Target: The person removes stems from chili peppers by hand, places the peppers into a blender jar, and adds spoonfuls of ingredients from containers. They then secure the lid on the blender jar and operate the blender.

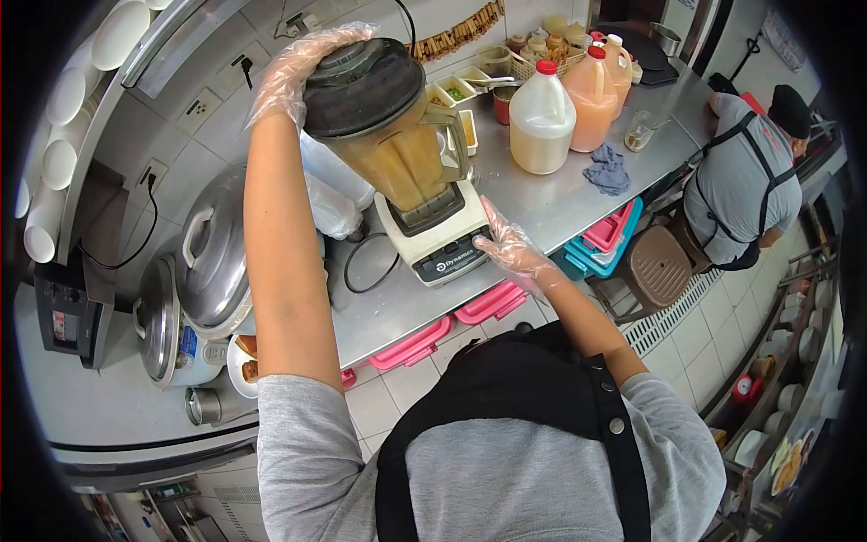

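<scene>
A blender stands on the steel counter, its clear jug (393, 167) holding a yellowish-brown mixture. My left hand (302, 72), in a clear plastic glove, grips the top of the black blender lid (366, 90) with its fingers laid over it. Below, the white blender base (429, 230) carries a dark control panel (450, 262). My right hand (517, 248), gloved the same way, grips the base's right front corner, thumb at the panel's edge. Its fingertips are partly hidden along the base's side.
Behind the blender are small food containers (456, 88). Large jugs (542, 117) and a blue cloth (607, 170) lie to the right on the counter (560, 203). Lidded metal pots (212, 253) stand left. A co-worker (745, 181) is at far right, near a brown stool (655, 266).
</scene>
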Demonstrator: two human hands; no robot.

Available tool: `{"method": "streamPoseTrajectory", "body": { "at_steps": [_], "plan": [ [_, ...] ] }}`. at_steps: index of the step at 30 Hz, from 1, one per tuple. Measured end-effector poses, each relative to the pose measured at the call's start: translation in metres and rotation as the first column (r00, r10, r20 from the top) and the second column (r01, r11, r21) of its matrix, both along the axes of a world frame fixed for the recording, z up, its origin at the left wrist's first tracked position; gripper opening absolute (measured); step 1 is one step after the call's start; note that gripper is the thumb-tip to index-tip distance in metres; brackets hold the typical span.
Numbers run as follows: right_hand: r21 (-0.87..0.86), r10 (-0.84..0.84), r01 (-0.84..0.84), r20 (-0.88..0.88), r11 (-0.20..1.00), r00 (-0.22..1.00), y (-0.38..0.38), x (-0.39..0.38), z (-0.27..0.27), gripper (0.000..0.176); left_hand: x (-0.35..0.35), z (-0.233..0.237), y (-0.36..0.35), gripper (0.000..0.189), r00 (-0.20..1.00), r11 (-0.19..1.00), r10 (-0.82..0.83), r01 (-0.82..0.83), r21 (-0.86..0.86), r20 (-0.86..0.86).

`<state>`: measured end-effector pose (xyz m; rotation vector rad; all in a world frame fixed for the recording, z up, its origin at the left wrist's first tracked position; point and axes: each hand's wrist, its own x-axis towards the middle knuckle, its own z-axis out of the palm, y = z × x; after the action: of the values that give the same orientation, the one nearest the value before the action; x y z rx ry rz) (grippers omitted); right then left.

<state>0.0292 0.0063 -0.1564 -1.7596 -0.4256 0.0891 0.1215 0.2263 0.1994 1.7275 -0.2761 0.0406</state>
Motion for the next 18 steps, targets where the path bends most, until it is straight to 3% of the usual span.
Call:
{"method": "streamPoseTrajectory", "body": {
  "at_steps": [2, 4, 18],
  "plan": [
    [0.009, -0.004, 0.004, 0.014, 1.000, 1.000, 0.001, 0.001, -0.003, 0.080, 0.003, -0.001, 0.001, 0.025, 0.998, 0.998, -0.060, 0.060, 0.005, 0.034],
    [0.003, -0.005, 0.004, 0.014, 1.000, 1.000, 0.000, 0.001, -0.001, 0.080, -0.007, 0.006, -0.008, 0.027, 0.994, 0.983, 0.110, -0.108, 0.147, -0.006],
    [-0.048, -0.003, 0.004, 0.016, 0.999, 1.000, -0.002, -0.005, 0.010, 0.081, -0.003, 0.003, -0.006, 0.027, 0.997, 0.990, 0.076, -0.076, 0.116, 0.004]
  ]
}}
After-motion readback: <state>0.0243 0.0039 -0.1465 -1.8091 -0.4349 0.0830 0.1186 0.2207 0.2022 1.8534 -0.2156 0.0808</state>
